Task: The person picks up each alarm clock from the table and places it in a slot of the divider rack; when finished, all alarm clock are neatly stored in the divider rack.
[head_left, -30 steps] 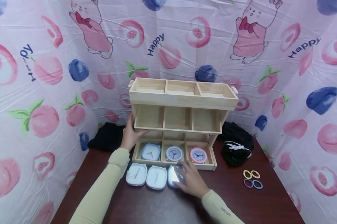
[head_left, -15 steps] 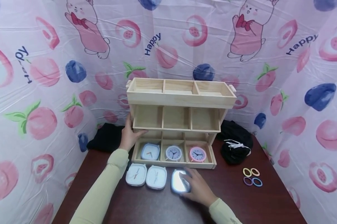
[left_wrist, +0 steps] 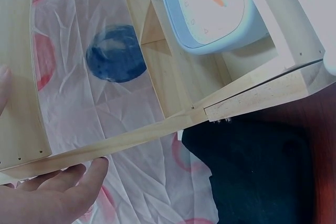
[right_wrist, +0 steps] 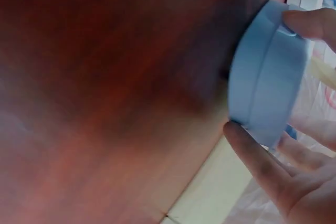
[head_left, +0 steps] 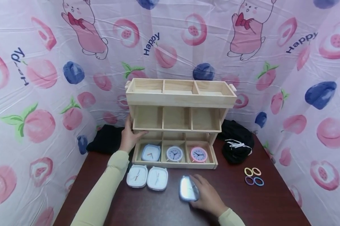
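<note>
My right hand [head_left: 208, 194] grips a light blue square alarm clock [head_left: 188, 189] by its edges, with glare over its face. In the right wrist view the thumb and fingers span the clock's blue side [right_wrist: 268, 72], and it is tilted. My left hand [head_left: 129, 138] holds the left side of a three-tier wooden rack [head_left: 181, 102], its fingers against a side bar [left_wrist: 121, 137]. The bottom tier holds a blue square clock [head_left: 151, 153], a pale round clock [head_left: 174, 153] and a pink round clock [head_left: 199, 154], one per compartment. Two white square clocks [head_left: 137, 176] lie side by side in front.
Folded black cloth [head_left: 105, 139] lies left of the rack. A black drawstring bag [head_left: 237, 147] with white cord is at its right. Several coloured rings [head_left: 249, 171] lie on the dark red table [head_left: 147, 210]. A fruit-patterned curtain [head_left: 170, 18] surrounds the table.
My right hand has moved the blue clock right and toward the front, away from the two white clocks. The left hand has stayed on the rack. The head view has shifted slightly.
</note>
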A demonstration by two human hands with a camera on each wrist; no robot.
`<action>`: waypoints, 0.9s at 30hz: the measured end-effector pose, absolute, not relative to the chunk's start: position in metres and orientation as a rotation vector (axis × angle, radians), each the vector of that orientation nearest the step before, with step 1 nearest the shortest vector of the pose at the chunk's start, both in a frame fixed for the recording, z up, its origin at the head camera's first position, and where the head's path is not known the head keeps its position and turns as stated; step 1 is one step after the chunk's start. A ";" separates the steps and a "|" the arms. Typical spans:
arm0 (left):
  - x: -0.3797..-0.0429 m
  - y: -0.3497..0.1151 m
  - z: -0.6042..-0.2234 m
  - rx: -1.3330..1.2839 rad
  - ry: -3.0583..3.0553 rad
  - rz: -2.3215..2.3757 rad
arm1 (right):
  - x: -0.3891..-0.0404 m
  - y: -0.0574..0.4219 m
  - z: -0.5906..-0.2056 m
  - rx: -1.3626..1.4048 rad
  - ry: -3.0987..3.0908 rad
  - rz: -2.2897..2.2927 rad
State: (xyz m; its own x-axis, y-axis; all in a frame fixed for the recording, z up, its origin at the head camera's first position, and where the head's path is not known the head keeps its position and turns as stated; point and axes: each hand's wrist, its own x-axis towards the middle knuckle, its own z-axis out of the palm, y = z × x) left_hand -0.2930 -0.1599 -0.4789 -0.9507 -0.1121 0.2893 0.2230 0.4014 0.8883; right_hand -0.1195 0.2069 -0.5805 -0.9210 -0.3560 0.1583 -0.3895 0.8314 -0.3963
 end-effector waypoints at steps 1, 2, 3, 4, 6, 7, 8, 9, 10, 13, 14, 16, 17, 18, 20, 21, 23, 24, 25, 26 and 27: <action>-0.293 -0.160 -0.479 -0.095 -2.360 -1.565 | -0.118 0.208 -0.583 0.577 -2.919 0.654; -0.293 -0.160 -0.479 -0.094 -2.363 -1.561 | -0.118 0.210 -0.585 0.561 -2.900 0.649; -0.293 -0.159 -0.479 -0.090 -2.364 -1.557 | -0.117 0.211 -0.586 0.551 -2.873 0.646; -0.293 -0.159 -0.479 -0.087 -2.365 -1.555 | -0.117 0.213 -0.587 0.548 -2.843 0.639; -0.293 -0.160 -0.479 -0.081 -2.363 -1.556 | -0.119 0.215 -0.586 0.557 -2.762 0.626; -0.293 -0.160 -0.479 -0.078 -2.362 -1.557 | -0.121 0.217 -0.584 0.570 -2.710 0.629; -0.293 -0.160 -0.479 -0.078 -2.363 -1.559 | -0.124 0.219 -0.580 0.584 -2.656 0.636; -0.293 -0.160 -0.479 -0.078 -2.361 -1.562 | -0.127 0.221 -0.576 0.590 -2.603 0.640; -0.293 -0.160 -0.479 -0.079 -2.361 -1.567 | -0.131 0.223 -0.570 0.597 -2.547 0.648; -0.294 -0.160 -0.479 -0.092 -2.358 -1.580 | -0.145 0.229 -0.548 0.599 -2.399 0.681; -0.294 -0.160 -0.479 -0.097 -2.356 -1.582 | -0.150 0.230 -0.541 0.594 -2.352 0.702; -0.293 -0.160 -0.479 -0.101 -2.353 -1.580 | -0.162 0.232 -0.525 0.593 -2.249 0.754; -0.293 -0.160 -0.479 -0.102 -2.352 -1.579 | -0.168 0.233 -0.517 0.589 -2.200 0.778; -0.293 -0.160 -0.479 -0.103 -2.351 -1.577 | -0.175 0.233 -0.509 0.583 -2.158 0.807; -0.293 -0.160 -0.478 -0.101 -2.349 -1.576 | -0.188 0.233 -0.493 0.569 -2.076 0.834; -0.293 -0.160 -0.479 -0.101 -2.350 -1.574 | -0.195 0.233 -0.486 0.552 -2.054 0.839; -0.293 -0.159 -0.479 -0.105 -2.349 -1.580 | -0.208 0.232 -0.470 0.492 -2.031 0.853; -0.293 -0.159 -0.480 -0.106 -2.350 -1.579 | -0.214 0.231 -0.463 0.458 -2.037 0.862; -0.293 -0.159 -0.480 -0.106 -2.351 -1.578 | -0.221 0.230 -0.456 0.426 -2.041 0.867; -0.294 -0.160 -0.480 -0.104 -2.354 -1.572 | -0.227 0.229 -0.450 0.391 -2.049 0.876; -0.294 -0.160 -0.481 -0.100 -2.356 -1.568 | -0.234 0.228 -0.444 0.358 -2.059 0.885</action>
State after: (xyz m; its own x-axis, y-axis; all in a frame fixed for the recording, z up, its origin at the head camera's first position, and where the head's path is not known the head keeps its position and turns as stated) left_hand -0.2938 -0.1598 -0.4806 -0.9499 -0.1112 0.2920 0.2265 0.3987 0.8887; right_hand -0.2335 0.2276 -0.4440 -0.6022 0.0637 0.7958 -0.5337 0.7092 -0.4607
